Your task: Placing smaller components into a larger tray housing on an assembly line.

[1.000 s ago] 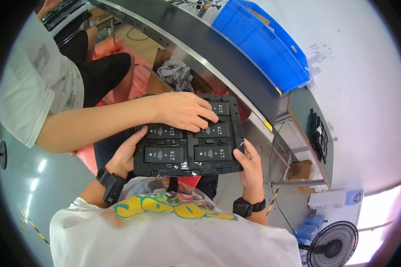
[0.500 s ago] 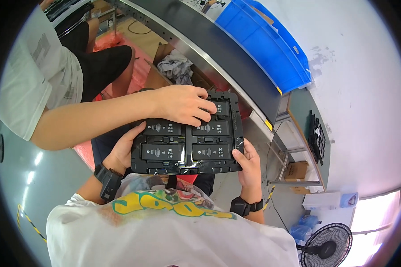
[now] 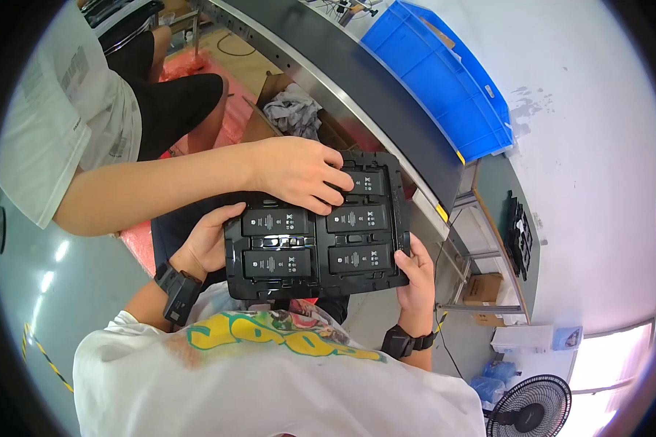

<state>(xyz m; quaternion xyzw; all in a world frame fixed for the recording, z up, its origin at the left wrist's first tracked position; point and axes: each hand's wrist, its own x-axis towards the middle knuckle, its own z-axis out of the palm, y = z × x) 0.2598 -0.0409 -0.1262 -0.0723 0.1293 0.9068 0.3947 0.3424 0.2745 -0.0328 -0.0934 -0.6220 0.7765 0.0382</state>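
Observation:
A black plastic tray (image 3: 318, 285) is held level in front of me by its two sides. My left hand (image 3: 208, 237) grips its left edge, the thumb lying on the rim. On the right edge my right hand (image 3: 416, 275) is closed with its thumb on top. Several flat black phone batteries lie in the tray's pockets, among them a battery at the front left (image 3: 276, 264) and one at the front right (image 3: 360, 258). A co-worker's hand (image 3: 306, 173) reaches over from the left, its fingers at the far right battery (image 3: 368, 183); it hides the tray's far left part.
Beyond the tray runs a dark conveyor belt (image 3: 357, 76) with a metal edge; a blue crate (image 3: 437, 80) stands by it. To the right are a bench (image 3: 499, 171) with black trays (image 3: 519, 233) and a fan (image 3: 530, 415). The co-worker (image 3: 73, 116) is at my left.
The tray and both my hands have shifted slightly right and toward me in the picture. The co-worker's hand stays over the tray, its fingers at nearly the same battery.

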